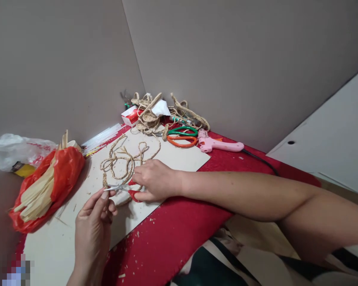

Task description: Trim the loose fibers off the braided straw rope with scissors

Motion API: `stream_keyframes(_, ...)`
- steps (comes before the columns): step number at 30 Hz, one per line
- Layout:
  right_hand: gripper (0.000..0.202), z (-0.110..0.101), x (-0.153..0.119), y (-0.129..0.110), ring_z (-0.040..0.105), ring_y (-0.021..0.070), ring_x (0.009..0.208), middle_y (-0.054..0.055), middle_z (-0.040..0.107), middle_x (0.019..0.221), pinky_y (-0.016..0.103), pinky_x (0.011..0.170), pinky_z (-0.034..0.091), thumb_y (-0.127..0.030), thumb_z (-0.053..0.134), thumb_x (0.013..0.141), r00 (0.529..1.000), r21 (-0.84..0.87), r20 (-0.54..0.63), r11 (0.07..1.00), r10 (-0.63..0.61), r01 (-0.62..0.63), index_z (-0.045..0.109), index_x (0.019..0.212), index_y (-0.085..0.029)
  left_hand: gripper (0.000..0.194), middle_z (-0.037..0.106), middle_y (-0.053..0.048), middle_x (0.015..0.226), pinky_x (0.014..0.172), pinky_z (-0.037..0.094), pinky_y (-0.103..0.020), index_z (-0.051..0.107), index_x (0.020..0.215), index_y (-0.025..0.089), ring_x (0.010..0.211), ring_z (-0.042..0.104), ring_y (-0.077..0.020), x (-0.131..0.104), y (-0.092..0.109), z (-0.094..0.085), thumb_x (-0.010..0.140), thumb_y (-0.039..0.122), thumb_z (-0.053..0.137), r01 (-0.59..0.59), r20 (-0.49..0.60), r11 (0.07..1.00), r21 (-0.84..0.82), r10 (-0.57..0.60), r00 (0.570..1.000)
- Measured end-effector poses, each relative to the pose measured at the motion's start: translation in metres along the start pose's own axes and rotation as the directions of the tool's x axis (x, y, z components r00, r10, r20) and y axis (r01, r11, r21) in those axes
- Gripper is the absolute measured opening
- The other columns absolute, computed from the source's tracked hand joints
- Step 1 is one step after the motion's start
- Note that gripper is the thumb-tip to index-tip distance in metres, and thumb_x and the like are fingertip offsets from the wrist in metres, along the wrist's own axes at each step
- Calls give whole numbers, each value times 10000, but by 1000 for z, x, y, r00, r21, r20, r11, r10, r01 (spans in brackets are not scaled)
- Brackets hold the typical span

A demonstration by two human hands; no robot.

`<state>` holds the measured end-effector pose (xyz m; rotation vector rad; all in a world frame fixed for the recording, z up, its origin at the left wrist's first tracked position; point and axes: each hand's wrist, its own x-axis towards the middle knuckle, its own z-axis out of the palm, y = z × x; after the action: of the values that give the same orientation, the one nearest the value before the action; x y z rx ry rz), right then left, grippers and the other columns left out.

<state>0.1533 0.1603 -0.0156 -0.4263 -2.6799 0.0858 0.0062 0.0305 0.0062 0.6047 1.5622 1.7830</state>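
My right hand (153,180) grips small scissors with red handles (133,194), their blades pointing left. The blades lie across the end of a braided straw cord (104,179), right at the fingertips of my left hand (97,208). That hand pinches the cord's end between thumb and fingers; whether the blades are parted cannot be made out. The rest of the cord lies in loose loops on a pale board (185,157), partly covered by my right hand.
A red plastic bag (68,167) of dry straw strips (37,190) sits at left. Behind the board lie big scissors with green and orange handles (181,142), more braided cord (149,119), and a pink glue gun (223,144) with a black cable. Scraps dot the red cloth (155,238).
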Motion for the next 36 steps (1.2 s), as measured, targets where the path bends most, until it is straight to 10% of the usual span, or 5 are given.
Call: stream_keyframes(36,402,4,0,-3,613,201,760,104,694,849,296,626,328,-471,474,871,997,-7,30,998,-65,65,676,869,-124,236,675,-17,732,495,451,-180,735,843,182,547,529,-74,-10,-5,1,621,211,807,-19,-34,999,-44,17,999)
